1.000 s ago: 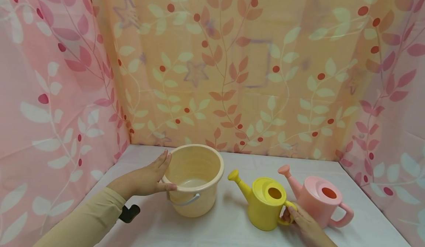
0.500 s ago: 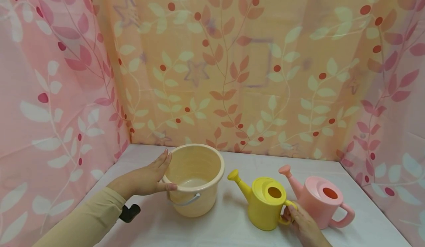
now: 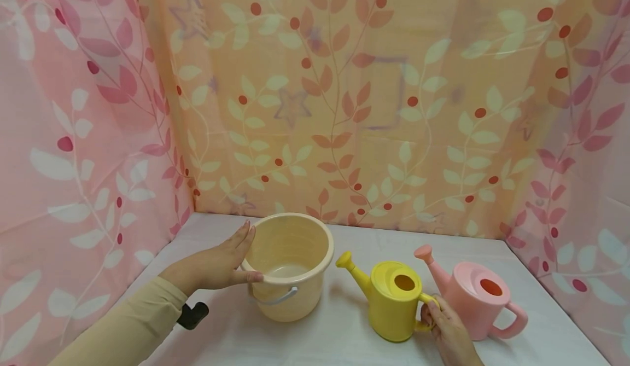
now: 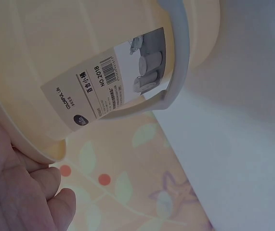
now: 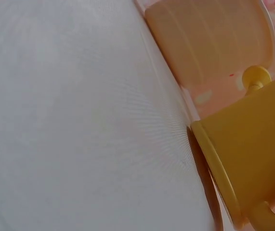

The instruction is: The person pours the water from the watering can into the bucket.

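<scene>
A cream bucket (image 3: 295, 306) with a grey handle (image 3: 275, 298) stands upright on the table, a printed label (image 4: 106, 79) on its side. My left hand (image 3: 211, 265) rests against its left rim, fingers extended along the edge and thumb over the front of the rim. To the right is a yellow watering can (image 3: 394, 308), its spout pointing left toward the bucket. My right hand (image 3: 450, 327) grips its handle, fingers curled through the loop. The can leans very slightly left. In the right wrist view a dark shadow strip runs along its base.
A pink watering can (image 3: 474, 303) stands just right of the yellow one, partly behind my right hand. White cloth covers the table (image 3: 334, 344). Floral curtains (image 3: 305, 109) enclose the back and both sides. A black object (image 3: 193, 315) shows under my left wrist.
The top of the yellow watering can has tipped slightly left toward the bucket, and my right hand has shifted a little with it. My left hand and the bucket stay put.
</scene>
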### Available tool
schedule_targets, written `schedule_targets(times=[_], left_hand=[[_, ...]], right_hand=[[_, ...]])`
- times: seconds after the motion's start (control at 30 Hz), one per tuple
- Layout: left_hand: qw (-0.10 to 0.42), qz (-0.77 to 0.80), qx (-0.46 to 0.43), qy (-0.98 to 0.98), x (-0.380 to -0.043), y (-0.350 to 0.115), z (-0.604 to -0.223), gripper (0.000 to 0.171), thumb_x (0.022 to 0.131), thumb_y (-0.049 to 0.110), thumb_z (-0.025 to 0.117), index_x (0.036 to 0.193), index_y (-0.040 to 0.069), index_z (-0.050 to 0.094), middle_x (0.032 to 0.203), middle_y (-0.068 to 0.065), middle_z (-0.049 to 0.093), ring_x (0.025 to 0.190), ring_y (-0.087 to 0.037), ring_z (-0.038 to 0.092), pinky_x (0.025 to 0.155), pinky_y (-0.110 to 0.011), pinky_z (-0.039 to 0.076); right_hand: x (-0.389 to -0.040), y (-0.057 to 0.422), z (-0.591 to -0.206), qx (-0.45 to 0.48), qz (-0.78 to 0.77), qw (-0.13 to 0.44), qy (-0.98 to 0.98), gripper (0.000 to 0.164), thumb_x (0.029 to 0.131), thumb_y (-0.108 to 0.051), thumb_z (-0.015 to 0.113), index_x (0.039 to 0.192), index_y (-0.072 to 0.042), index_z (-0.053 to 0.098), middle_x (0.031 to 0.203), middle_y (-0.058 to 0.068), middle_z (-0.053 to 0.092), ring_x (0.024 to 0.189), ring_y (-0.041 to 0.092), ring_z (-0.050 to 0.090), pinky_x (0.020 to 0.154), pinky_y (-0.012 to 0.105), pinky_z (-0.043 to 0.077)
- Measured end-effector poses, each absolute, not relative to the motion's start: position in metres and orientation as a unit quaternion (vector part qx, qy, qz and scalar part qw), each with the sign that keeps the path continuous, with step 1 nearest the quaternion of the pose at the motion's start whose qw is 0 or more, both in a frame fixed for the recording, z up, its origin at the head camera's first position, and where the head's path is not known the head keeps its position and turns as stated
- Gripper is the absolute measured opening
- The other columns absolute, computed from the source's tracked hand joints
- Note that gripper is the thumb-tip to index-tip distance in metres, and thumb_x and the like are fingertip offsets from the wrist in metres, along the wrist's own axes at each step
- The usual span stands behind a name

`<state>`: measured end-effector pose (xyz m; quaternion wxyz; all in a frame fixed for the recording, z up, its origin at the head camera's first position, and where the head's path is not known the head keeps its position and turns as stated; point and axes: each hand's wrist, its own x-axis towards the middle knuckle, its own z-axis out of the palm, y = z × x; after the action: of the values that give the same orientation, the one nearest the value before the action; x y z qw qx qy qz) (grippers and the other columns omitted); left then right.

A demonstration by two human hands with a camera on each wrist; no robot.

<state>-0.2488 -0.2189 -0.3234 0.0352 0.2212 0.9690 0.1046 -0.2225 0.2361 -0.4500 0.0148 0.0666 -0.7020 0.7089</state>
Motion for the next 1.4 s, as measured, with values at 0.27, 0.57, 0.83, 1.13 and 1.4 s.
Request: schedule_targets(times=[0.27, 0.57, 0.83, 1.13, 1.4], left_hand=[[0.038, 0.11, 0.221, 0.968, -0.248, -0.218, -0.321, 0.114, 0.073, 0.074, 0.047, 0.145, -0.002, 0.002, 0.151, -0.02, -0.006, 0.139, -0.033, 0.003, 0.107, -0.05, 0.02], [0.032, 0.109, 0.222, 0.968, -0.251, -0.22, -0.325, 0.114, 0.073, 0.075, 0.047, 0.145, -0.001, 0.002, 0.151, -0.019, -0.006, 0.139, -0.032, 0.002, 0.108, -0.049, 0.02], [0.036, 0.111, 0.218, 0.969, -0.249, -0.219, -0.324, 0.114, 0.073, 0.075, 0.047, 0.145, -0.001, 0.003, 0.151, -0.019, -0.007, 0.139, -0.032, 0.002, 0.108, -0.049, 0.02], [0.036, 0.11, 0.218, 0.969, -0.25, -0.219, -0.324, 0.113, 0.073, 0.074, 0.048, 0.145, -0.001, 0.003, 0.151, -0.019, -0.006, 0.139, -0.032, 0.003, 0.107, -0.05, 0.021], [0.036, 0.109, 0.218, 0.969, -0.249, -0.219, -0.324, 0.114, 0.073, 0.075, 0.046, 0.146, 0.0, 0.003, 0.151, -0.019, -0.006, 0.139, -0.032, 0.004, 0.108, -0.049, 0.021]], right_hand=[[-0.219, 0.23, -0.444, 0.036, 0.682, 0.031, -0.73, 0.044, 0.099, -0.036, 0.031, 0.094, 0.007, 0.038, 0.079, 0.007, 0.038, 0.076, 0.02, 0.042, 0.065, 0.024, 0.039], [-0.215, 0.228, -0.437, 0.116, 0.707, 0.101, -0.691, 0.031, 0.1, -0.025, 0.033, 0.089, 0.003, 0.04, 0.077, 0.004, 0.039, 0.076, 0.017, 0.041, 0.064, 0.022, 0.038], [-0.216, 0.227, -0.415, 0.12, 0.739, 0.12, -0.652, 0.019, 0.099, -0.022, 0.038, 0.093, -0.011, 0.052, 0.076, -0.001, 0.04, 0.075, 0.01, 0.043, 0.066, 0.019, 0.039], [-0.209, 0.228, -0.393, 0.121, 0.748, 0.13, -0.639, 0.018, 0.098, -0.022, 0.039, 0.089, -0.01, 0.049, 0.076, -0.001, 0.041, 0.072, 0.01, 0.042, 0.061, 0.019, 0.039], [-0.205, 0.227, -0.358, 0.131, 0.699, 0.168, -0.682, 0.02, 0.099, -0.018, 0.039, 0.085, -0.005, 0.047, 0.073, 0.001, 0.043, 0.068, 0.014, 0.041, 0.057, 0.024, 0.036]])
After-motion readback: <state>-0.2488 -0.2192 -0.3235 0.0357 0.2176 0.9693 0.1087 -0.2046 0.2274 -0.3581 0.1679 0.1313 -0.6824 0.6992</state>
